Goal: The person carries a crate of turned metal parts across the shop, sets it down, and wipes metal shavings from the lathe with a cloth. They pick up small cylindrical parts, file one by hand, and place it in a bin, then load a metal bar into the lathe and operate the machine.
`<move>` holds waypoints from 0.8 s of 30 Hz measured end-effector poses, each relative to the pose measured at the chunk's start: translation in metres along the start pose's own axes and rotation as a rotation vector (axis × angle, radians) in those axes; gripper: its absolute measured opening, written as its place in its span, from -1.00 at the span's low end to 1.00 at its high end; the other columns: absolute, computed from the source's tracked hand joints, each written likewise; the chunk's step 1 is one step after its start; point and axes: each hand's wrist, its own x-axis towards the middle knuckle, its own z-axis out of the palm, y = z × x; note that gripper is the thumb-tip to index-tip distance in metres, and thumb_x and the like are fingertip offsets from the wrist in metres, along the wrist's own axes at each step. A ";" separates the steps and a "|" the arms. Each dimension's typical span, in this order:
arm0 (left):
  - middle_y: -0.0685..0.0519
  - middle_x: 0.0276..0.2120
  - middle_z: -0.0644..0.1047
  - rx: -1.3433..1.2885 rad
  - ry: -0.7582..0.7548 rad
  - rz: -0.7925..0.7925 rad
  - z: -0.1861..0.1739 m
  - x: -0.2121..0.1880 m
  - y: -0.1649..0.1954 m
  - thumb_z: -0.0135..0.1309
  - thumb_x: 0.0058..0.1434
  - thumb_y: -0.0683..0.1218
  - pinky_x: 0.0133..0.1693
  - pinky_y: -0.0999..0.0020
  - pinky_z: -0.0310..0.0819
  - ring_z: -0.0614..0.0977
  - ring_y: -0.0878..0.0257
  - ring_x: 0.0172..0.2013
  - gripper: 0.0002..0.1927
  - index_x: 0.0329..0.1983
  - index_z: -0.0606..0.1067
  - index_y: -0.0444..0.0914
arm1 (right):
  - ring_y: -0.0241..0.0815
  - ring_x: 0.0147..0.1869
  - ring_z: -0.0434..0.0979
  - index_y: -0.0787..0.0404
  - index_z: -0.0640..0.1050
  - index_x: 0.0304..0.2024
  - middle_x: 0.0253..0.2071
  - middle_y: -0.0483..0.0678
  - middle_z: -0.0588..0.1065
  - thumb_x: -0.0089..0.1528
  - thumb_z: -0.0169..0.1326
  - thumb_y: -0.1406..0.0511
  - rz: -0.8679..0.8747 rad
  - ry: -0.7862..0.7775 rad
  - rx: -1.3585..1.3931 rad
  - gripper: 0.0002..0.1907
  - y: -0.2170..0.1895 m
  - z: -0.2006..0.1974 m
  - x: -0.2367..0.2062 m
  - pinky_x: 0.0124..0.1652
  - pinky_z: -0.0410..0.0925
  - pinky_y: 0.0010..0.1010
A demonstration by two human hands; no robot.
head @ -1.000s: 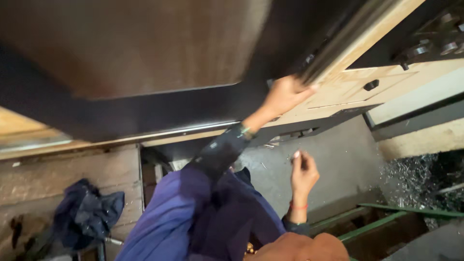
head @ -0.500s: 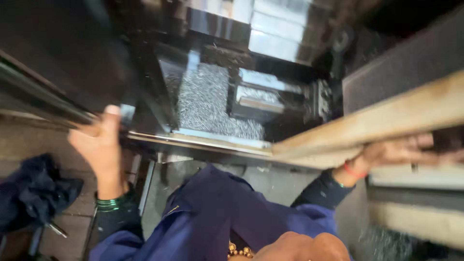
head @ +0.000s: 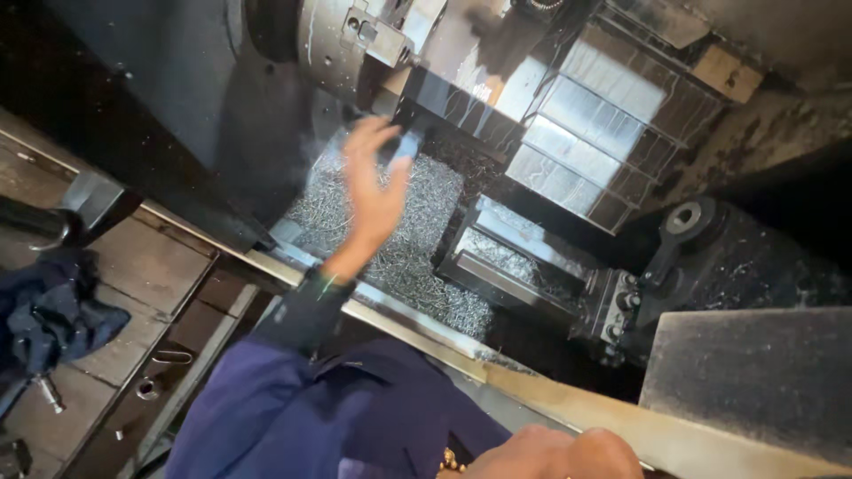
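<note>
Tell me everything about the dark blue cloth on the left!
The cloth is dark blue, soft and crumpled into a loose heap, with folds and one corner pointing right. It lies on a worn wooden platform at the picture's left edge, outside the machine. A small metal tool pokes out just below it. No hand touches it; the one reaching hand is far off, over the shavings.

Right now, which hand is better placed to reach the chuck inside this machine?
Left, probably. The left hand is open and stretched inside the machine, above the metal chips and just below the chuck. The right hand isn't in view.
</note>
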 end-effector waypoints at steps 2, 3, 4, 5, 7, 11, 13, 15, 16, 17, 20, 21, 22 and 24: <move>-0.03 0.10 0.56 -0.213 -0.138 -0.244 0.085 0.028 -0.027 0.12 0.32 -0.14 0.18 0.25 0.45 0.57 0.11 0.13 -0.69 0.12 0.53 -0.27 | -0.01 0.58 0.04 0.27 0.03 0.44 0.49 0.13 0.04 0.56 0.04 0.18 0.009 -0.014 0.002 -0.38 0.007 0.007 0.001 0.50 0.03 -0.21; -0.04 0.06 0.60 -0.328 -0.136 -0.181 0.128 0.048 -0.042 0.12 0.34 -0.13 0.14 0.24 0.52 0.64 0.11 0.09 -0.70 0.11 0.51 -0.29 | -0.01 0.58 0.04 0.27 0.04 0.44 0.49 0.13 0.05 0.56 0.05 0.18 0.010 -0.021 0.006 -0.39 0.011 0.011 0.002 0.50 0.03 -0.21; -0.06 0.03 0.60 -0.353 -0.163 -0.238 0.166 0.067 -0.056 0.14 0.31 -0.11 0.08 0.25 0.56 0.65 0.11 0.06 -0.69 0.09 0.51 -0.29 | -0.01 0.57 0.05 0.27 0.04 0.43 0.48 0.13 0.05 0.55 0.05 0.18 0.018 -0.025 0.005 -0.40 0.015 0.014 0.004 0.50 0.03 -0.21; -0.06 0.01 0.62 -0.284 -0.123 -0.210 0.201 0.088 -0.069 0.16 0.29 -0.08 0.09 0.26 0.54 0.66 0.13 0.04 -0.65 0.11 0.51 -0.29 | -0.01 0.57 0.05 0.27 0.05 0.42 0.47 0.13 0.06 0.55 0.05 0.19 0.018 -0.030 0.006 -0.41 0.019 0.019 0.008 0.49 0.04 -0.21; -0.07 0.00 0.62 -0.263 -0.048 -0.264 0.261 0.132 -0.086 0.20 0.26 0.02 0.07 0.26 0.52 0.65 0.14 0.02 -0.54 0.15 0.49 -0.30 | -0.01 0.56 0.07 0.27 0.06 0.41 0.46 0.13 0.07 0.55 0.05 0.19 0.020 -0.035 0.011 -0.42 0.025 0.028 0.016 0.49 0.04 -0.21; -0.10 0.00 0.63 -0.741 -0.027 -0.624 0.315 0.181 -0.086 0.28 0.27 0.13 0.10 0.27 0.45 0.63 0.13 0.05 -0.39 0.17 0.43 -0.38 | -0.01 0.54 0.09 0.27 0.09 0.39 0.44 0.12 0.10 0.54 0.05 0.21 0.000 -0.054 0.011 -0.45 0.036 0.052 0.038 0.47 0.06 -0.21; -0.05 -0.04 0.62 -0.788 -0.060 -0.727 0.326 0.185 -0.086 0.26 0.21 0.16 -0.03 0.26 0.46 0.59 0.17 -0.07 -0.38 0.13 0.49 -0.38 | 0.00 0.53 0.10 0.27 0.10 0.37 0.43 0.12 0.11 0.53 0.05 0.21 0.002 -0.054 0.007 -0.46 0.043 0.059 0.046 0.47 0.07 -0.21; -0.03 -0.08 0.61 -0.841 -0.038 -0.783 0.331 0.186 -0.083 0.25 0.19 0.17 -0.12 0.26 0.44 0.53 0.20 -0.16 -0.38 0.11 0.54 -0.40 | 0.00 0.52 0.11 0.28 0.11 0.36 0.42 0.12 0.13 0.53 0.05 0.22 0.001 -0.059 -0.005 -0.48 0.049 0.063 0.051 0.46 0.07 -0.21; -0.04 -0.09 0.60 -0.872 0.003 -0.787 0.333 0.187 -0.082 0.25 0.20 0.16 -0.15 0.26 0.40 0.50 0.20 -0.19 -0.39 0.10 0.56 -0.42 | 0.00 0.51 0.12 0.28 0.12 0.35 0.41 0.12 0.13 0.53 0.05 0.23 0.007 -0.056 -0.010 -0.48 0.051 0.062 0.053 0.46 0.08 -0.21; -0.05 -0.11 0.59 -0.901 0.043 -0.791 0.335 0.187 -0.082 0.26 0.22 0.15 -0.17 0.26 0.37 0.47 0.21 -0.22 -0.40 0.09 0.58 -0.43 | 0.00 0.51 0.12 0.28 0.13 0.35 0.40 0.12 0.14 0.52 0.05 0.23 0.014 -0.056 -0.013 -0.49 0.053 0.063 0.054 0.45 0.08 -0.21; -0.08 -0.10 0.62 -0.812 0.277 -0.597 0.341 0.194 -0.084 0.22 0.26 0.17 0.01 0.27 0.47 0.61 0.20 -0.08 -0.45 -0.01 0.54 -0.41 | 0.00 0.49 0.14 0.28 0.15 0.33 0.39 0.12 0.16 0.52 0.06 0.24 0.021 -0.060 -0.006 -0.51 0.054 0.063 0.056 0.44 0.09 -0.21; -0.07 -0.10 0.61 -0.747 0.335 -0.598 0.344 0.198 -0.085 0.18 0.30 0.17 0.02 0.26 0.46 0.61 0.19 -0.08 -0.48 -0.01 0.52 -0.39 | 0.00 0.48 0.14 0.28 0.15 0.32 0.38 0.11 0.16 0.51 0.06 0.24 0.032 -0.047 -0.016 -0.52 0.053 0.059 0.057 0.44 0.10 -0.21; -0.06 -0.11 0.60 -0.681 0.394 -0.597 0.346 0.203 -0.087 0.14 0.33 0.18 0.03 0.26 0.45 0.60 0.19 -0.08 -0.50 -0.02 0.49 -0.37 | 0.00 0.48 0.15 0.28 0.16 0.32 0.37 0.11 0.17 0.51 0.06 0.25 0.029 -0.047 -0.018 -0.52 0.052 0.060 0.057 0.44 0.10 -0.21; -0.05 -0.12 0.59 -0.523 0.498 -0.558 0.349 0.211 -0.093 0.07 0.37 0.18 0.03 0.24 0.45 0.60 0.17 -0.08 -0.52 -0.01 0.47 -0.35 | 0.00 0.47 0.16 0.28 0.17 0.30 0.36 0.11 0.18 0.51 0.06 0.25 0.032 -0.047 -0.006 -0.54 0.050 0.058 0.057 0.43 0.11 -0.21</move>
